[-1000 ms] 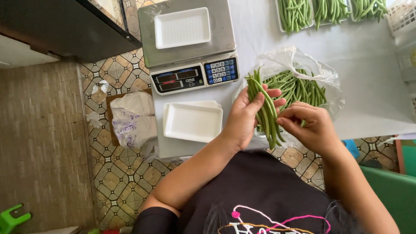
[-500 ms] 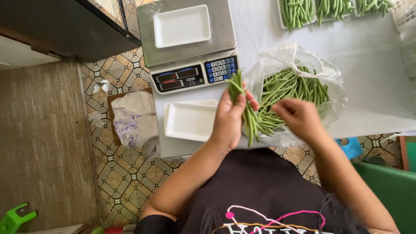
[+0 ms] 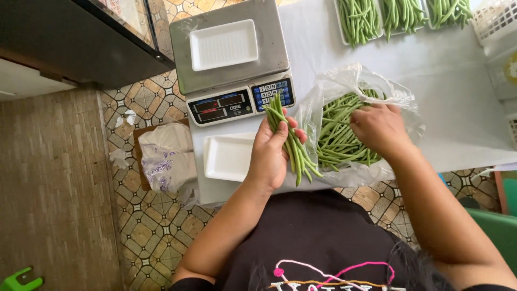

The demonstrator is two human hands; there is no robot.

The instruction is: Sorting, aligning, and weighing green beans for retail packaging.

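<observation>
My left hand [image 3: 271, 153] grips a bunch of long green beans [image 3: 289, 139] over the table's near edge, their tips pointing toward the scale's keypad. My right hand [image 3: 380, 128] reaches into a clear plastic bag [image 3: 362, 81] full of green beans [image 3: 336, 134], its fingers resting on the pile. Whether it holds any beans cannot be seen. A white foam tray [image 3: 228, 157] lies just left of my left hand. A second white tray [image 3: 224, 44] sits on the pan of a digital scale [image 3: 230, 70].
Several trays filled with green beans [image 3: 401, 15] line the far edge of the white table [image 3: 463, 91]. A white basket [image 3: 498, 21] stands at the right. On the tiled floor to the left lies a white bag [image 3: 166, 156] on cardboard, beside a dark cabinet [image 3: 75, 43].
My left hand has carried the bean bunch leftward, from in front of the bag toward the scale. My right hand has let go of the bunch and gone into the bag.
</observation>
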